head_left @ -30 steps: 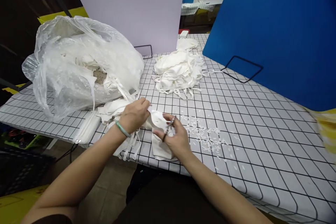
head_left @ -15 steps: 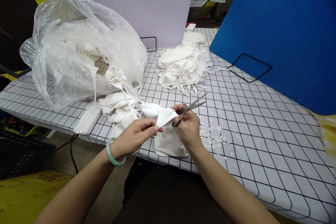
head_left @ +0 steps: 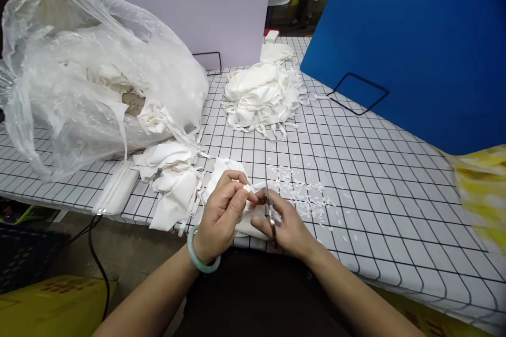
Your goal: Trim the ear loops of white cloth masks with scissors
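Note:
Near the table's front edge, my left hand (head_left: 225, 210) pinches the edge of a white piece of fabric (head_left: 223, 168). The rest of that piece lies partly hidden behind my fingers. My right hand (head_left: 286, 224) has its fingers in the handles of a pair of scissors (head_left: 267, 181), whose blades point away from me, seen nearly edge-on. A strip of the white fabric runs between my two hands, close beside the blades. Small white clippings (head_left: 304, 195) are scattered on the table just beyond my right hand.
A big clear plastic bag (head_left: 174, 58) of white pieces stands at left, with a loose fabric pile (head_left: 174, 184) and a white power strip (head_left: 114, 189) before it. Farther back lies a heap of white pieces (head_left: 261, 95). A blue panel (head_left: 407, 37) and a pale panel (head_left: 190, 0) flank it.
My left hand has moved right and turned upward, now gripping the fabric nearer the scissors. The scissors have swung from pointing right to pointing away. The view has shifted slightly right.

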{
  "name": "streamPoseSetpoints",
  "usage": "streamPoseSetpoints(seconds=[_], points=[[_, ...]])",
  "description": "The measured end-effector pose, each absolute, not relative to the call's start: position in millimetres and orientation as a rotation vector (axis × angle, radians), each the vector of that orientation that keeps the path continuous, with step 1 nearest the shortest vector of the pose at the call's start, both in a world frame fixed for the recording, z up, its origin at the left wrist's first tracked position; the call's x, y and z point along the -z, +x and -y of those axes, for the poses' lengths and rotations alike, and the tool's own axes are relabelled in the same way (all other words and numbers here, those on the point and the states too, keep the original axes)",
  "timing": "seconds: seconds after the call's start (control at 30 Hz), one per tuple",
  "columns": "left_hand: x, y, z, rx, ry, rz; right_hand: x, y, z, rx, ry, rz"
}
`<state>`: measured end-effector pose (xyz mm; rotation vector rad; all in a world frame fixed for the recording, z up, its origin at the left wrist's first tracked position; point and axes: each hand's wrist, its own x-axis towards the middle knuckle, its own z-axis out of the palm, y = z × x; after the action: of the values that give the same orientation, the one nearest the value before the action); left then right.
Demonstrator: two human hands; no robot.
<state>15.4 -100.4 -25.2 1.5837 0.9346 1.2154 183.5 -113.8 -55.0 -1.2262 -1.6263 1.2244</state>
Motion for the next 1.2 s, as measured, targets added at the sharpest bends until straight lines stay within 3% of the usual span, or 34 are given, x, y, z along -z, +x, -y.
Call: streamPoseSetpoints(seconds=[0.23,1.2], points=[[30.5,20.0,107.3,-1.145,1.747,-0.923,28.3,212.4,116.6,-0.903,-1.386,2.044],[29.4,30.5,102.1,-1.086,1.940,-0.804,37.2,220.7,120.6,-0.848,-1.431,1.942]])
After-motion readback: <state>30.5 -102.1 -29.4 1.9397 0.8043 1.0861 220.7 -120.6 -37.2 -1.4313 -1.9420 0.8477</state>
